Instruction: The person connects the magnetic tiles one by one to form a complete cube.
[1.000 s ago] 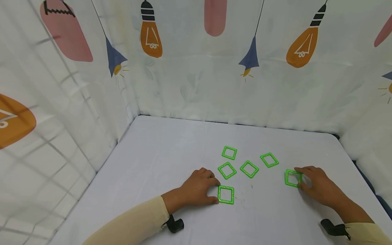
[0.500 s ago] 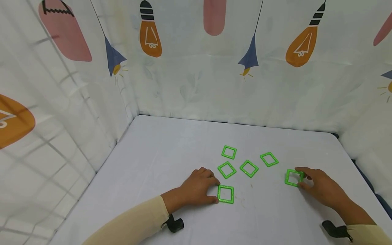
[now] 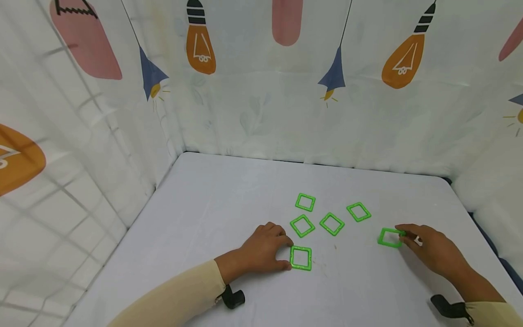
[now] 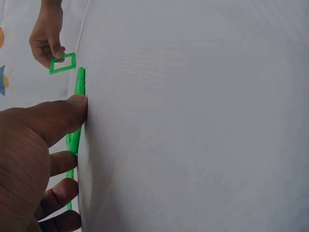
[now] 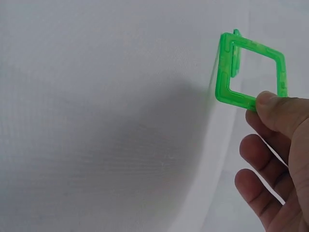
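Your right hand point(image 3: 433, 250) has its thumb and fingertips point(image 5: 277, 108) pinching one edge of the green square frame point(image 3: 390, 238) at the far right, with the other fingers loosely curled below it; the right wrist view shows that frame tipped up off the white table point(image 3: 229, 204), which the head view only hints at. Your left hand point(image 3: 261, 250) sits curled with thumb and fingertips point(image 4: 72, 104) pressed against the left edge of the nearest green frame point(image 3: 301, 259), which lies flat; from the left wrist view you only get that frame edge-on as a thin green line, and I can't tell if you're really pinching it or just touching it. That same view catches your other hand and its frame way off at 11 o'clock. Out from the left hand, at about 1 o'clock, four more loose frames point(image 3: 332, 224) lie flat in a small cluster, apart from each other. Lightbulb-print curtains point(image 3: 253, 91) wall the table on three sides.
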`<control>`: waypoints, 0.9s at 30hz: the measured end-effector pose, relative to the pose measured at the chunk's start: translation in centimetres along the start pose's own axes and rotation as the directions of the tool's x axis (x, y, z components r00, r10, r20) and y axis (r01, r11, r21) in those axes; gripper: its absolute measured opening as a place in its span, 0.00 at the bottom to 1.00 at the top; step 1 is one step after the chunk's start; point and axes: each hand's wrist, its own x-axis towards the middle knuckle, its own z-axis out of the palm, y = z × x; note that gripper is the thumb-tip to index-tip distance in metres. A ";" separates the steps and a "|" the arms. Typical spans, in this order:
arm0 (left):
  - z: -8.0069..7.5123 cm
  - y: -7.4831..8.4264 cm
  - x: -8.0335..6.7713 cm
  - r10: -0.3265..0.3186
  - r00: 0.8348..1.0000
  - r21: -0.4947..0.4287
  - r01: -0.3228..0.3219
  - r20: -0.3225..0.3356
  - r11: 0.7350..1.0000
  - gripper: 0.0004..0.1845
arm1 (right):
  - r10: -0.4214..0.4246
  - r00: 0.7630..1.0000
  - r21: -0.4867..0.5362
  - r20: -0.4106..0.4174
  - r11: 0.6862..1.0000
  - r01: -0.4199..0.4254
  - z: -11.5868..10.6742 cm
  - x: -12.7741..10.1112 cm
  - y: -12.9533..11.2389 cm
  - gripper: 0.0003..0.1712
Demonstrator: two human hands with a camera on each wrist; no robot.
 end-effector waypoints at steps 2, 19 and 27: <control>0.0 0.0 0.0 -0.001 1.000 0.001 0.001 0.000 1.000 0.27 | -0.003 1.000 0.006 -0.010 1.000 0.003 0.0 0.0 -0.2 0.20; 0.0 0.0 0.0 -0.006 1.000 0.002 0.006 -0.001 1.000 0.27 | -0.044 0.993 0.032 -0.106 0.998 0.048 0.1 0.2 -2.4 0.16; 0.1 0.0 0.0 -0.007 1.000 0.000 0.007 -0.001 1.000 0.27 | -0.081 0.989 0.023 -0.122 0.996 0.084 0.2 0.5 -3.7 0.17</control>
